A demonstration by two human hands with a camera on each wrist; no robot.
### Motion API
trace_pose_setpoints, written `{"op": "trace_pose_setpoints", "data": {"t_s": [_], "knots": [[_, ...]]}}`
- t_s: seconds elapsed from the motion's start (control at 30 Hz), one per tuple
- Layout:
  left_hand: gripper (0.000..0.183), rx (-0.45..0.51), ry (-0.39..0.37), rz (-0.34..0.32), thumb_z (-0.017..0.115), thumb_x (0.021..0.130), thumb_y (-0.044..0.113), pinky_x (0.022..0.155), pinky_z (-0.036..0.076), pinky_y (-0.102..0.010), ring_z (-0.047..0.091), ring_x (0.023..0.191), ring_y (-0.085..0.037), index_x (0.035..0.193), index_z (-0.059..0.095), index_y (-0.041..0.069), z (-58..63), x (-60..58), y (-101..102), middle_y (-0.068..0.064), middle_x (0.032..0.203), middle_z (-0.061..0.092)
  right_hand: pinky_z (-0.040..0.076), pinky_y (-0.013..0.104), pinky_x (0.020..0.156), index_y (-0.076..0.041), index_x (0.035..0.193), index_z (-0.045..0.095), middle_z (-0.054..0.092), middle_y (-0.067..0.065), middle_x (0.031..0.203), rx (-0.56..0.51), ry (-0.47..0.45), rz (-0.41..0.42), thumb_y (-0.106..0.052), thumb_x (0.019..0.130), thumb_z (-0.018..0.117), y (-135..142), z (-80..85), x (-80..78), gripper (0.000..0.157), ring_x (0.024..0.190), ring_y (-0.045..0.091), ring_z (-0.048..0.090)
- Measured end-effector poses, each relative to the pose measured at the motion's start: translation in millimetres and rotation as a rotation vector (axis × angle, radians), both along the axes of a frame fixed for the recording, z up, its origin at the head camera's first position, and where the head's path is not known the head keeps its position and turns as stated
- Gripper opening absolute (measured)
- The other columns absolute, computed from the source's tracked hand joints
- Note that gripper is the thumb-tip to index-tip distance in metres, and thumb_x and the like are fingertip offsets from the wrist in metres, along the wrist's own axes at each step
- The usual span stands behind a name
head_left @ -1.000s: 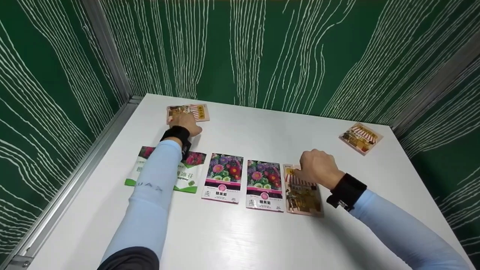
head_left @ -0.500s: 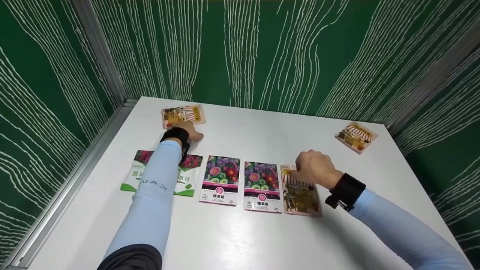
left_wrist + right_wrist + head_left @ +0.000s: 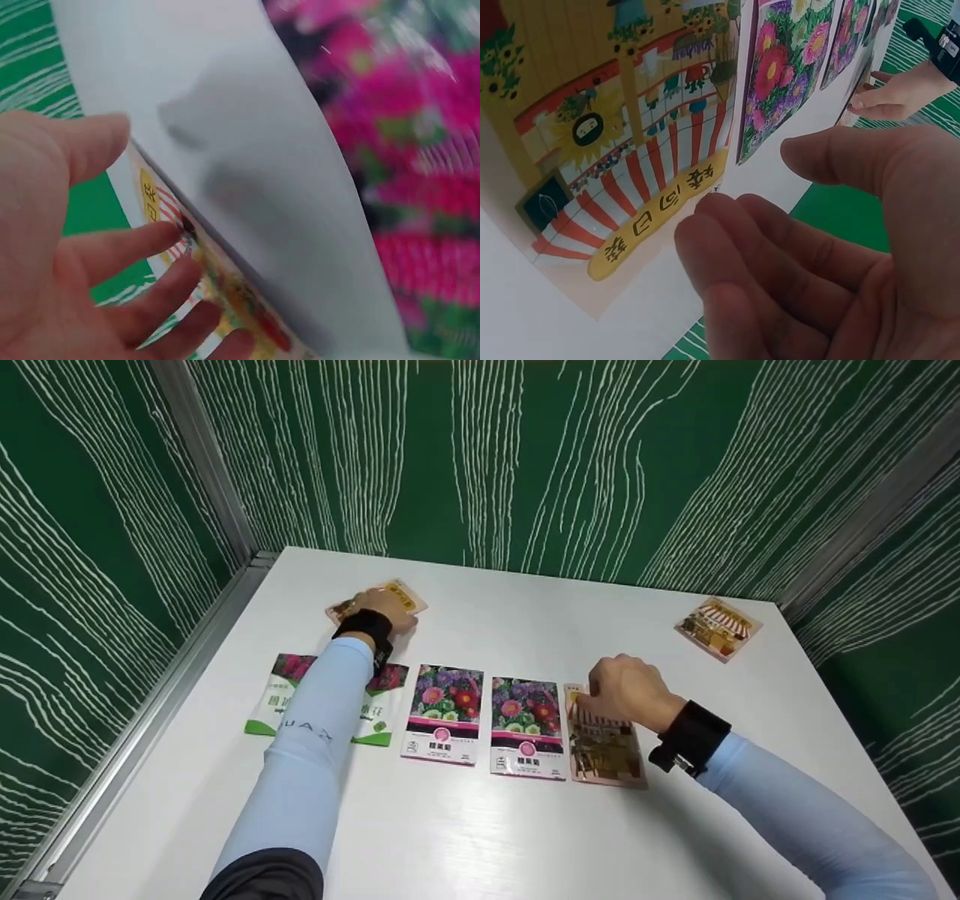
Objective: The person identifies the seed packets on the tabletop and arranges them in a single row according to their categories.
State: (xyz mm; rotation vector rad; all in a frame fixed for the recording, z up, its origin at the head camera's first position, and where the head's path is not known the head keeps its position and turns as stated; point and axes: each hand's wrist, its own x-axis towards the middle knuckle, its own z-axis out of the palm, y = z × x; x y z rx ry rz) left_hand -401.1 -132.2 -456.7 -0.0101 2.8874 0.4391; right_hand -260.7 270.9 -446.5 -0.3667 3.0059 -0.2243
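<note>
At the table's far left, my left hand (image 3: pixel 384 609) lies over a sunflower seed packet (image 3: pixel 405 594) with a striped awning print. In the left wrist view its fingertips (image 3: pixel 184 270) touch the packet's face, while the thumb stands apart. My right hand (image 3: pixel 628 690) hovers by the upper edge of a similar awning packet (image 3: pixel 607 754), the rightmost in a row. Loosely curled fingers and nothing between them show in the right wrist view. Left of that packet lie two aster seed packets (image 3: pixel 527 727) (image 3: pixel 444 716). A green-and-white seed packet (image 3: pixel 379 712) is partly covered by my left forearm.
Another awning packet (image 3: pixel 718 628) lies turned at the far right of the white table (image 3: pixel 480 832). Green walls (image 3: pixel 480 465) with white wavy lines stand behind and at both sides, joined by metal frame posts (image 3: pixel 202 457).
The far-left packet has turned counterclockwise under my left hand and shifted a little to the right, the hand moving with it. My right hand stays nearly where it was.
</note>
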Motion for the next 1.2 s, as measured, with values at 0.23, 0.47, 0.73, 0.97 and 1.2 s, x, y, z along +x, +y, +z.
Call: {"op": "trace_pose_setpoints", "data": {"t_s": [0.23, 0.47, 0.73, 0.97, 1.2], "knots": [[0.083, 0.034, 0.1, 0.181, 0.065, 0.104, 0.036, 0.12, 0.049, -0.069, 0.046, 0.15, -0.055, 0.173, 0.035, 0.001, -33.4, -26.4, -37, -0.037, 0.159, 0.046, 0.054, 0.038, 0.068, -0.009, 0.093, 0.084, 0.081, 0.011, 0.092, -0.079, 0.01, 0.041, -0.038, 0.098, 0.082, -4, 1.9, -2.4, 0.029, 0.082, 0.024, 0.068], [0.103, 0.073, 0.006, 0.178, 0.071, 0.1, 0.051, 0.127, 0.04, -0.073, 0.042, 0.155, -0.058, 0.177, 0.024, 0.002, -39.0, -20.5, -63, -0.037, 0.166, 0.042, 0.061, 0.047, 0.08, -0.008, 0.104, 0.084, 0.085, 0.011, 0.099, -0.191, 0.012, 0.075, -0.035, 0.098, 0.082, 0, 0.6, -5.7, 0.028, 0.088, 0.025, 0.074], [0.053, 0.12, 0.286, 0.136, 0.076, 0.102, 0.024, 0.116, 0.05, -0.072, 0.065, 0.133, -0.053, 0.144, 0.063, -0.004, -36.1, -20.3, -62, -0.031, 0.138, 0.069, 0.057, 0.037, 0.075, -0.011, 0.099, 0.084, 0.083, 0.006, 0.092, -0.239, -0.029, 0.116, -0.034, 0.099, 0.082, -2, -4.5, -5.8, 0.023, 0.081, 0.017, 0.071], [0.047, 0.318, 0.342, 0.086, 0.071, 0.109, 0.031, 0.106, 0.057, -0.059, 0.074, 0.122, -0.044, 0.145, 0.065, 0.002, -11.9, -12.7, -51, -0.025, 0.136, 0.077, 0.051, 0.033, 0.071, -0.013, 0.09, 0.084, 0.082, 0.003, 0.082, -0.295, 0.025, 0.151, -0.029, 0.098, 0.082, 0, -4.7, -1.9, 0.018, 0.074, 0.013, 0.066], [0.051, 0.591, 0.365, -0.021, 0.066, 0.113, 0.035, 0.1, 0.06, -0.051, 0.076, 0.111, -0.037, 0.15, 0.063, 0.0, -5.8, -13.5, -29, -0.026, 0.135, 0.076, 0.053, 0.033, 0.074, -0.012, 0.093, 0.085, 0.083, 0.005, 0.086, -0.395, 0.121, 0.133, -0.024, 0.099, 0.081, -3, -6.6, -1.8, 0.014, 0.076, 0.014, 0.068]]}}
